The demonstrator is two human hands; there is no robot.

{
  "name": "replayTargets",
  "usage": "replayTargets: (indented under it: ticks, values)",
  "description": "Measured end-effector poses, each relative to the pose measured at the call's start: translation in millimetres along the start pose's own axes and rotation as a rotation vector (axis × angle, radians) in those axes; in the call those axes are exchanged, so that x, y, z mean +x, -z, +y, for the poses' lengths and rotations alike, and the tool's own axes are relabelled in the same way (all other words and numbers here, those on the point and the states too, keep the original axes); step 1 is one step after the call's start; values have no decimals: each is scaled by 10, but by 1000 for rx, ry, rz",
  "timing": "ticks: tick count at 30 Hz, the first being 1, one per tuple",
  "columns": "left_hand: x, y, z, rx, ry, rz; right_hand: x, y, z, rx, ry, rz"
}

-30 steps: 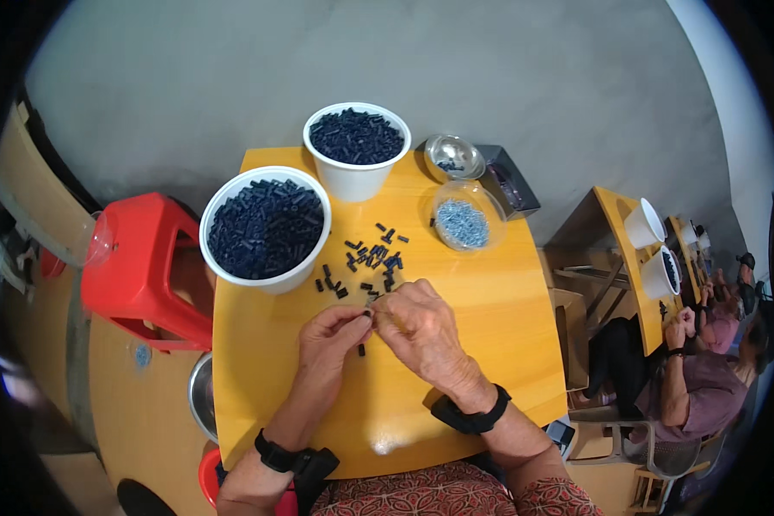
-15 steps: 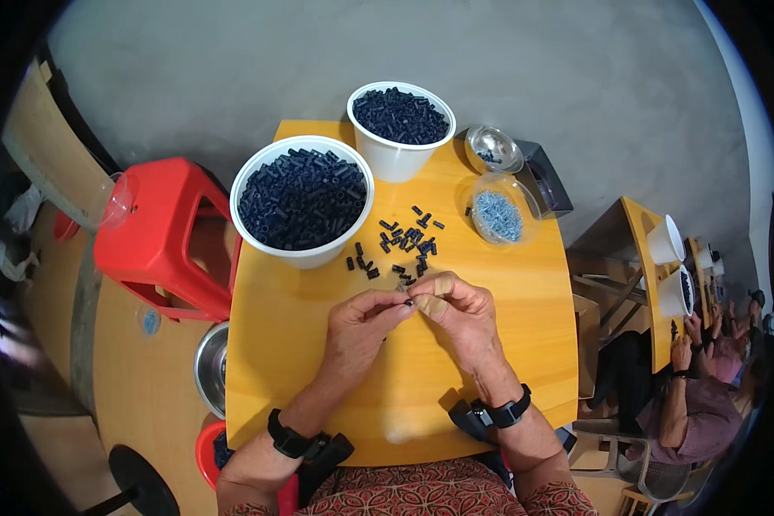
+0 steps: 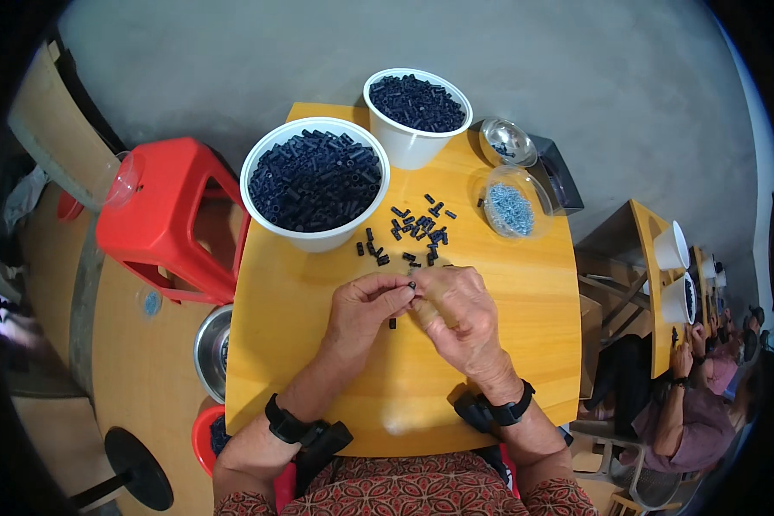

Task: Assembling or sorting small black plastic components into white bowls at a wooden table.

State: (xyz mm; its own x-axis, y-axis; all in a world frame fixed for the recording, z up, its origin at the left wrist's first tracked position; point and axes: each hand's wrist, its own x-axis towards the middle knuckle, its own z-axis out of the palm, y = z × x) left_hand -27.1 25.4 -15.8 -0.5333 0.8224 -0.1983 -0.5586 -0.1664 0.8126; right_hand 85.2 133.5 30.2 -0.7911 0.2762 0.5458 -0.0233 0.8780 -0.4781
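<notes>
Over the middle of the yellow table, my left hand (image 3: 363, 308) pinches a small black tube piece (image 3: 412, 285) between thumb and fingertips. Right beside it, my right hand (image 3: 458, 311) has its fingers curled together, their tips next to the piece. What they hold, if anything, is too small or hidden to make out. Beyond both hands lies a loose scatter of short black tube pieces (image 3: 423, 227). A single black piece (image 3: 393, 324) rests on the table below my left fingertips.
Two white buckets full of black pieces, a nearer one (image 3: 254, 193) and a farther one (image 3: 402, 148), stand at the back. To their right are a clear tub of small silvery parts (image 3: 512, 211), a metal bowl (image 3: 509, 138) and a dark box (image 3: 559, 176). A red stool (image 3: 159, 215) stands left. Other people sit far right.
My right hand has turned, its fingers now more curled near the piece. My left hand keeps its pinch. The whole view has shifted slightly.
</notes>
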Motion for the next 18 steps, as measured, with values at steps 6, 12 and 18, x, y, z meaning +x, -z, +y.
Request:
replayTargets:
  ticks: [6, 12, 18]
  values:
    - [-50, -14, 73, -61, 106, -38, -22, 31, 28, 13, -49, 17]
    - [-44, 17, 6, -66, 167, -71, -14, 42, 17, -110, 102, -18]
    - [-6, 46, 76, 3, 167, -96, 30, 131, 75, -189, 176, -38]
